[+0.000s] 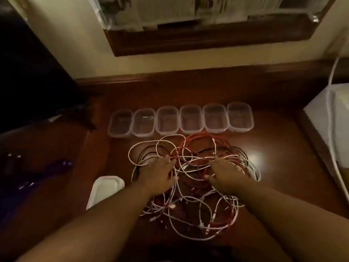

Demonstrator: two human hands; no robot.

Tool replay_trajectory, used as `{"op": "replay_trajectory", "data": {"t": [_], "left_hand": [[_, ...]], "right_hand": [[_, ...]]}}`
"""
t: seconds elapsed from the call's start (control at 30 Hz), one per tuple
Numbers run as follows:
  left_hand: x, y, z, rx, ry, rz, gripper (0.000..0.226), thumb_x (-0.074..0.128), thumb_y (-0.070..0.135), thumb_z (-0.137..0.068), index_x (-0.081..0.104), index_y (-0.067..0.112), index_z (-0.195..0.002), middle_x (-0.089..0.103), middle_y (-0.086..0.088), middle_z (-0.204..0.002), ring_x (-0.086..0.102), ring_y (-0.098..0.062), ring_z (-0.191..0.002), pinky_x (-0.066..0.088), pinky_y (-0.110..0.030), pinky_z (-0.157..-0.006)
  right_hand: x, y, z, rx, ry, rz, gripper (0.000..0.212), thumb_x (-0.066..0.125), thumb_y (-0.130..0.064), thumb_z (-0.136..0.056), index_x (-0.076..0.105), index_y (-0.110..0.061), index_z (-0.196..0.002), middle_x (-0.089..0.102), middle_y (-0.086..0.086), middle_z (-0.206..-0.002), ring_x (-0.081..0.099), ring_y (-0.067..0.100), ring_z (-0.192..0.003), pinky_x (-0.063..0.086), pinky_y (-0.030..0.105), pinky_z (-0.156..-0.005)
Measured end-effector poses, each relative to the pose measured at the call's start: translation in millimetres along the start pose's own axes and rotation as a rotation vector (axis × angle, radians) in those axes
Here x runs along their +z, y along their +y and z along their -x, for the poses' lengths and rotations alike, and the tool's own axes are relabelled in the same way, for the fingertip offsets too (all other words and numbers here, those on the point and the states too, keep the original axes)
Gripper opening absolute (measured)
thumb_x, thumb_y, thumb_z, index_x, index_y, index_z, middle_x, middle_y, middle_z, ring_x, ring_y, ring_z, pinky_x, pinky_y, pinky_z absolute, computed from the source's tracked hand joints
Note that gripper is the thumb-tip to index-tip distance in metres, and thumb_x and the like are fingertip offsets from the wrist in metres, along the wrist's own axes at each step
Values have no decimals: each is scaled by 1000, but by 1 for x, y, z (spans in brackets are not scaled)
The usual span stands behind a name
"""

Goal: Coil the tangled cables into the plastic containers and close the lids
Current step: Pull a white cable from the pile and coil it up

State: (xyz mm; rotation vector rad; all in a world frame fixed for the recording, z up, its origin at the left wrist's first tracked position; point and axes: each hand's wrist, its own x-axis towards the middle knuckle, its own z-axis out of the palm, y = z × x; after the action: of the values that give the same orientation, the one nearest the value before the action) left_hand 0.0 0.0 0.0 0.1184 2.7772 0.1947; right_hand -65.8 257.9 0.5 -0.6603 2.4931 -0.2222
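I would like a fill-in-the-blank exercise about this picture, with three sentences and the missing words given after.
1. A row of ___ clear plastic containers stands behind the cable tangle.
2. All the containers in the row are ___ inside.
3. Both hands, left and right, rest on the tangle, and the stack of white lids lies to the ___ of it.

Missing words: six; empty; left
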Motion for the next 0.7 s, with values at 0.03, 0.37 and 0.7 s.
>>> {"op": "replay_trajectory", "data": {"t": [0.03, 0.37, 0.7], "left_hand": [[14, 1, 1, 1, -40, -13, 76, 30, 66, -89, 26, 29, -155, 23, -6, -163, 22, -26, -149, 22, -45, -120], [115, 9, -1, -124, 137, 18, 80, 32, 67, -91, 2, 35, -158, -13, -4, -166, -1, -22, -154, 4, -51, -122], [121, 9, -1, -111, 234, 75, 79, 23, 69, -89, -4, 39, -156, -19, 4, -165, -10, -12, -152, -9, -41, -121]], "right_hand": [[14, 1, -2, 41, -40, 38, 75, 41, -57, -97, 19, -17, -156, 8, 14, -165, 9, 30, -152, 15, 43, -121], [107, 14, -15, 90, 192, 159, 89, 24, -70, -86, 19, -17, -157, 0, 16, -165, 4, 32, -152, 2, 47, -119], [118, 21, -19, 56, 298, 177, 89, 11, -73, -86, 10, -22, -158, -11, 11, -165, -7, 24, -152, -3, 41, -122]]}}
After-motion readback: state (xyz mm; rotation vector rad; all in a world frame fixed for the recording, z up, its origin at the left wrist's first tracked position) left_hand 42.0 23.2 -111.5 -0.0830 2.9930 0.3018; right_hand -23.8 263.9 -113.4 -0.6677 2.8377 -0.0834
